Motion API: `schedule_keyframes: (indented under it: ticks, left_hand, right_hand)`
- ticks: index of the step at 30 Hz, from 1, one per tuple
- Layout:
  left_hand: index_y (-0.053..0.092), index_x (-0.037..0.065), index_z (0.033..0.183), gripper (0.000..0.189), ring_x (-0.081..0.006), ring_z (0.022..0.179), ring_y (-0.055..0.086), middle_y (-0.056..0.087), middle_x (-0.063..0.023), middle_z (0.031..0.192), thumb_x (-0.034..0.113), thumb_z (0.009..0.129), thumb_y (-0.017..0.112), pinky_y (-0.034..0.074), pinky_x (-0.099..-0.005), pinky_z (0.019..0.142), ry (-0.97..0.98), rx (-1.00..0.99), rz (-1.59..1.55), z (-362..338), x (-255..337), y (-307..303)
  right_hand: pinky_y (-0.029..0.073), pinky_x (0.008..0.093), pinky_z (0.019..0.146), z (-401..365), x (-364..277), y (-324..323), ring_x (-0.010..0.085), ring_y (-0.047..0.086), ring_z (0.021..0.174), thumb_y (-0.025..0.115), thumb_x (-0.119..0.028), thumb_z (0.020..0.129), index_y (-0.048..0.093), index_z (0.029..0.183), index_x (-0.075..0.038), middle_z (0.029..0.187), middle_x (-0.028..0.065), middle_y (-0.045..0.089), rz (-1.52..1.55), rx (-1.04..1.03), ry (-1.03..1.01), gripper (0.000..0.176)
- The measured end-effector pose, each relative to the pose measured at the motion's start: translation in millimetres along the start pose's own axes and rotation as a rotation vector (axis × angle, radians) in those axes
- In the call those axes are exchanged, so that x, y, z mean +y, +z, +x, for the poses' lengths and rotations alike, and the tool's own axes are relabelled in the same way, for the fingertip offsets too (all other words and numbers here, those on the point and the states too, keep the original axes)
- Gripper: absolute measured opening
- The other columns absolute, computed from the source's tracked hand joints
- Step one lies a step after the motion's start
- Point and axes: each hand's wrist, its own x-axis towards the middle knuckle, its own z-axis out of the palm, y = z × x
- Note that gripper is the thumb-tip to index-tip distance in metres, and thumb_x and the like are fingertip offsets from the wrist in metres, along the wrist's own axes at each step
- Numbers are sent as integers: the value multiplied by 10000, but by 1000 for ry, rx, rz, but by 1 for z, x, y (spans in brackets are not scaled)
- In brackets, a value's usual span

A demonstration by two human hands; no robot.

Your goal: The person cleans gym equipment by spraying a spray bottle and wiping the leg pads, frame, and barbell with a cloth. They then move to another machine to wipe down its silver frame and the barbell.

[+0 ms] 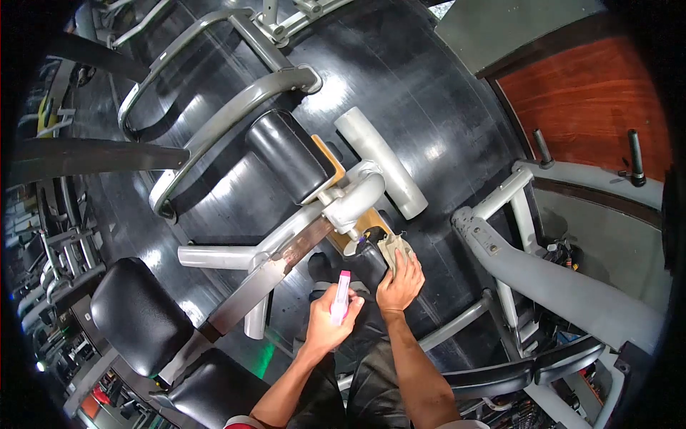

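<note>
My left hand [331,319] is wrapped round a pink and white bottle [341,297], held upright with its pink top pointing away from me. To its right, my right hand [401,283] presses a crumpled beige cloth [394,252] against the end of a black padded roller [370,263]. The roller sits beside a wooden plate [350,247] on a grey metal machine frame [355,196]. What lies under the cloth is hidden.
A larger black pad [291,156] is just beyond the hands. Black seat pads [139,314] stand at the lower left. Curved metal bars [236,107] rise at the upper left, and a thick grey machine arm [557,286] crosses the right side.
</note>
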Motion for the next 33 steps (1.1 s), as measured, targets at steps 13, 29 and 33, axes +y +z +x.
schedule_keyframes:
  ticks: [13,29,33]
  left_hand:
    - [606,50,925,143,-62,518,488,548,1,617,67,850,726,400,-243,495,21,-252,-74,1,-14,-57]
    - [630,35,952,159,-126,614,616,655,-69,814,51,830,731,482,-277,576,149,-332,23,23,-56,-86]
    - [634,38,960,185,-163,618,627,648,-91,806,49,811,743,492,-295,581,203,-318,35,26,-57,-85]
  right_hand:
    - [424,370,1015,67,4,-33,311,577,1211,506,-158,991,526,1352,-96,1291,195,603,607,-309,438,367]
    - [386,465,1094,109,-105,21,420,349,1380,579,-17,848,545,1356,-181,1461,175,443,155,-240,-187,534]
    - [364,475,1104,136,-108,36,455,355,1360,580,4,836,554,1332,-127,1438,214,453,260,-132,20,514]
